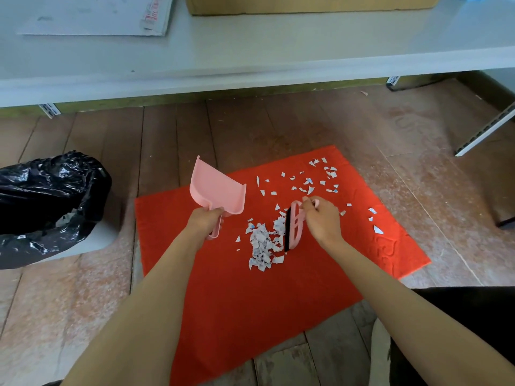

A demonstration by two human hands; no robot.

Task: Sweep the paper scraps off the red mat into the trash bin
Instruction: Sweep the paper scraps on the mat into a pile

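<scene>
Held the small pink brush in the right hand, fingers and thumb pinched round the top end of its handle. Set the brush on its edge, black bristle strip turned to the left of this grip and pressed down on the red mat, probably to push the paper sideways in one wide stroke.

Just left of the bristles and touching them, found a dense heap of paper scraps: white and pale grey-blue, torn into small irregular pieces, many overlapped.

Clenched the left hand round the handle of the pink dustpan. Raised the pan above the mat, left of the heap and apart from it, open mouth tilted up and away from the body. Seemingly held ready but out of the way, not yet laid down to receive the heap. Could see no paper inside it.

Beyond the right-hand grip, farther from the body, noticed many loose scraps spread thinly over the mat. To the right of that grip, only a few more pieces, well apart from each other. Judged the sweeping as only partly done.

Far to the left of the dustpan grip, off the mat, on the wooden floor: the trash bin, lined with a shiny black bag, mouth open toward the mat.
</scene>
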